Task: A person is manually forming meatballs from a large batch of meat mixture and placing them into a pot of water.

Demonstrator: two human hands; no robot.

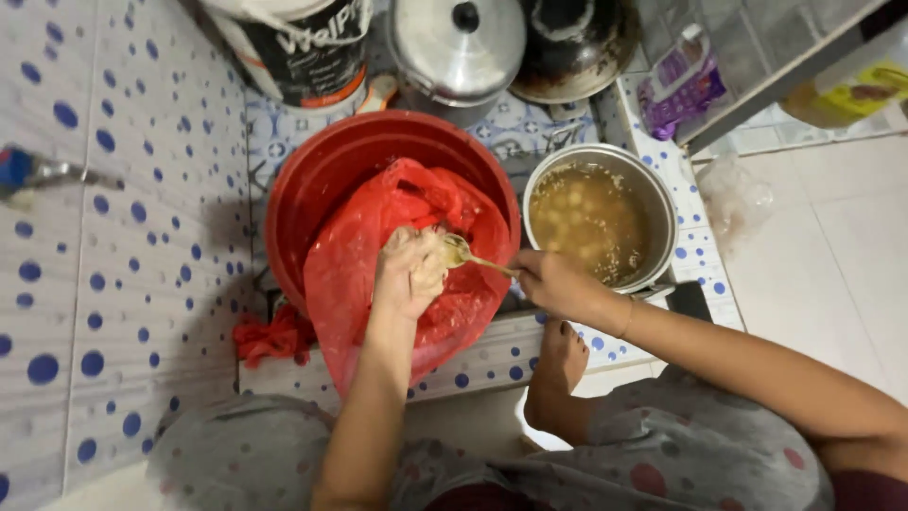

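Note:
My left hand (409,273) is shut on a small pale lump of food, held over a red plastic bag (350,274) that lines a large red basin (322,170). My right hand (553,282) grips the handle of a metal spoon (461,252), whose bowl touches the lump in my left hand. Just right of the basin stands a metal pot (657,203) filled with brownish liquid and pale round pieces.
A crumpled red bag (270,336) lies on the tiled ledge left of the basin. Behind stand a white bucket (303,47), a lidded steel pot (459,43) and a dark pan (577,43). A purple packet (681,85) lies right; a tap (38,172) juts from the left wall. My foot (558,374) rests below.

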